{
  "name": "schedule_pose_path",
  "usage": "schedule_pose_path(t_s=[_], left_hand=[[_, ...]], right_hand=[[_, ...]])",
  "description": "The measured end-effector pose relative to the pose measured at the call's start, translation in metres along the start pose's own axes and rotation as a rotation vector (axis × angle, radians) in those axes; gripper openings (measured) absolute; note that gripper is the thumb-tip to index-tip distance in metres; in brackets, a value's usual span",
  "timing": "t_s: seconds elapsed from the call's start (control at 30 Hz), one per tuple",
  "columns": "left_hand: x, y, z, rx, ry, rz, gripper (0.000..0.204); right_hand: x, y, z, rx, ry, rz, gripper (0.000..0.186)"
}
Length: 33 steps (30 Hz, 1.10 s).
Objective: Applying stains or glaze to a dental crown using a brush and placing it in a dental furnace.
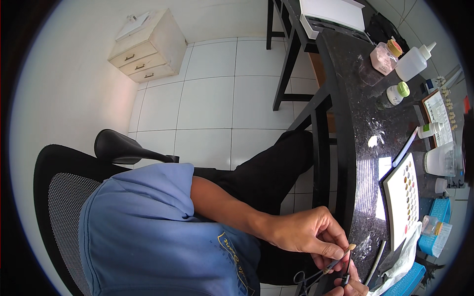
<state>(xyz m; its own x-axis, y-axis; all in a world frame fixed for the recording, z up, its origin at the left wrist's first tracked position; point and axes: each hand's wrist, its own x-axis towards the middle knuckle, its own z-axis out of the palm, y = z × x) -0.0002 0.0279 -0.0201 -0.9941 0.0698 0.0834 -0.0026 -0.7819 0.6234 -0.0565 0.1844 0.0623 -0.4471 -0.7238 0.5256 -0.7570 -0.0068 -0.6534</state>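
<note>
My left hand point(308, 234) is closed at the table's front edge, thumb and fingers pinched on scissor-handled forceps point(307, 277). Their ring handles hang out below the hand. A small tan, tooth-like piece point(352, 246) sits at the forceps' tip, just past my thumb. Close below, at the lower edge, my right hand point(353, 287) is partly cut off. Its fingers are closed on a thin dark tool point(345, 279) whose slim shaft points up toward the tan piece. Whether the shaft touches the piece, I cannot tell.
On the black table point(345, 98), a white palette point(395, 197) with rows of coloured dots lies by a grey-white stick point(406, 147). Farther along stand a pink-filled jar point(384, 58), a squeeze bottle point(414, 63) and a green-capped bottle point(396, 93). A blue basket point(437, 212) and white cloth point(405, 251) lie right.
</note>
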Motion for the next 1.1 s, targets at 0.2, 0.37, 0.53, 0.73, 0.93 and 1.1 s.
schedule_pose_path(t_s=[0.2,0.37,0.53,0.73,0.93,1.1], left_hand=[[0.000,0.000,0.001,-0.008,0.021,0.018,0.023],[0.000,0.000,0.002,-0.016,0.016,0.025,0.023],[0.000,0.001,-0.001,-0.020,-0.016,0.009,0.026],[0.000,-0.001,0.000,-0.026,-0.009,0.017,0.024],[0.000,0.003,0.000,-0.032,-0.023,0.012,0.025],[-0.002,0.008,0.001,0.039,-0.004,-0.017,0.022]], right_hand=[[0.000,0.004,0.000,0.047,-0.013,-0.002,0.019],[0.000,0.004,-0.002,0.021,-0.024,0.003,0.019],[0.002,0.005,-0.001,0.062,0.001,-0.022,0.017],[0.002,0.006,0.003,0.043,0.062,-0.030,0.015],[0.001,-0.002,0.008,-0.005,0.109,0.042,0.016],[-0.001,0.004,0.007,0.153,0.131,0.022,0.019]])
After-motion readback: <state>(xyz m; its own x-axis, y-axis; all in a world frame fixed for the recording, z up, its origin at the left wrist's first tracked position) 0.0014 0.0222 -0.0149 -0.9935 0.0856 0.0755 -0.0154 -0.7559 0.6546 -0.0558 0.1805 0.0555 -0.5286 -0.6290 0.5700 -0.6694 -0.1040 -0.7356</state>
